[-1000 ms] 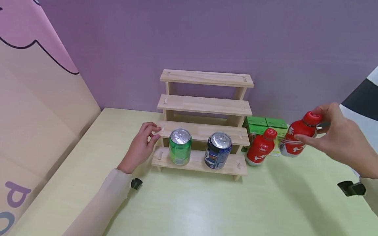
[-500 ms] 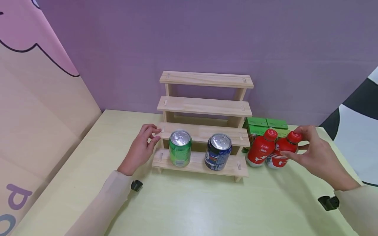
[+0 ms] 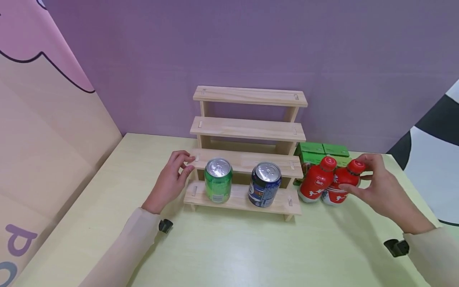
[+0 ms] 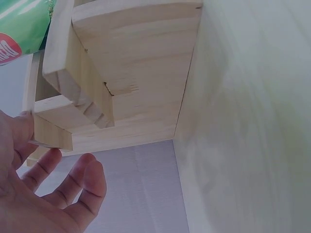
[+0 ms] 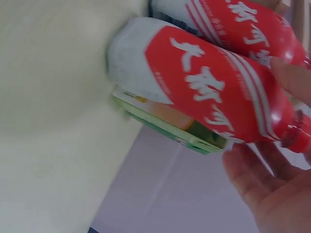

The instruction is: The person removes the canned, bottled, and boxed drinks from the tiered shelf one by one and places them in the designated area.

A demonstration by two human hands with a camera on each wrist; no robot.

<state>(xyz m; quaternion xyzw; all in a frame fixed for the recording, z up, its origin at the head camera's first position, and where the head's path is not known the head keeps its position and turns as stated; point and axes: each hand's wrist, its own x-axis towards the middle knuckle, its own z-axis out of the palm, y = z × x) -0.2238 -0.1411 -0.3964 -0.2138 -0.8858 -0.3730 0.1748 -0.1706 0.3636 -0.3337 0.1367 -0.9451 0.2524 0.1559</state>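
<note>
In the head view, my right hand [image 3: 383, 195] holds a red plastic bottle [image 3: 342, 185] near its cap, thumb in front and fingers behind. The bottle stands on the table, close against a second red bottle [image 3: 317, 181]. In the right wrist view, the held bottle [image 5: 204, 87] shows white characters and a white lower end. My left hand [image 3: 170, 183] pinches the left end of the second-lowest plank of a wooden step shelf [image 3: 247, 129]. The left wrist view has the thumb and curved fingers about that plank end [image 4: 53, 133].
A green can [image 3: 218, 181] and a dark blue can [image 3: 264, 185] stand on the lowest step. Green cartons [image 3: 322, 149] sit behind the bottles, right of the shelf. A purple backdrop [image 3: 143, 71] rises behind the pale table [image 3: 229, 247].
My right hand has brought its bottle left and down from the air to the table beside the other bottle; over the last half second it barely moves. The left hand stays put.
</note>
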